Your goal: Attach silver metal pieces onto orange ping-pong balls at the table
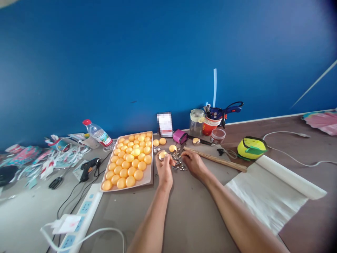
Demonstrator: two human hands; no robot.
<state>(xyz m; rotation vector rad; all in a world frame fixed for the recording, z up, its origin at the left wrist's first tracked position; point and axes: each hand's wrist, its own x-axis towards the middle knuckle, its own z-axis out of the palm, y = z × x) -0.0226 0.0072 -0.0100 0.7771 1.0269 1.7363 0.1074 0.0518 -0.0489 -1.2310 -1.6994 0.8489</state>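
The left hand pinches an orange ball between thumb and curled fingers, from below and the side, which seems to leave its upper face uncovered. The fingers of the right hand are bent and drawn together at the edge of a pile of small silvery pieces; whether they pinch one, I cannot tell. The pile lies between the two hands, probably so that either can reach it. Just beyond, a loose ball sits against the pile, and a partly silvered ball stands further right. Beside the left hand, a shallow tray carries many more balls in close rows, its rim likely keeping them from rolling over the worktop. A wooden stick lies slantwise past the right hand, near a white roll; a glue gun rests left of the tray.
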